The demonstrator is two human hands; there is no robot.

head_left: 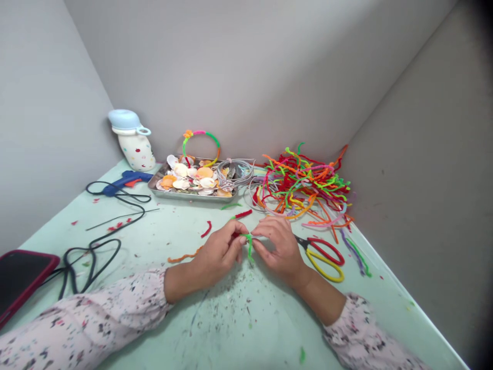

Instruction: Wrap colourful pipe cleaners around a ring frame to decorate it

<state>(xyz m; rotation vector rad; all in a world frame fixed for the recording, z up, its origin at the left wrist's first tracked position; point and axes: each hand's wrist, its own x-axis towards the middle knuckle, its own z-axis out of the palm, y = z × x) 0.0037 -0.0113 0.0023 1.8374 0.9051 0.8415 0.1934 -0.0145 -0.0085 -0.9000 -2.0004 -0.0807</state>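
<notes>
Over the middle of the table, my left hand [220, 251] pinches a piece of pipe cleaner between thumb and fingers. That green pipe cleaner [250, 250] hangs down in a short tail between my two hands, and a bit of red shows by the left fingertips. My right hand [280, 251] is closed in a pinch at the other side of the green piece, with a thin pale strand at its fingertips. Scissors [325, 259] with red and yellow handles lie just right of my right hand, their blades partly hidden. An orange pipe cleaner [183, 257] runs under my left hand.
A metal tray [192, 196] of shells stands at the back, holding a colourful pipe-cleaner ring [219, 141] and coiled grey cord [246, 174]. Right of it lies a pipe-cleaner heap [304, 185]. A bottle [136, 149], blue glue gun [125, 182], black cable [103, 237] and phone [23, 280] occupy the left.
</notes>
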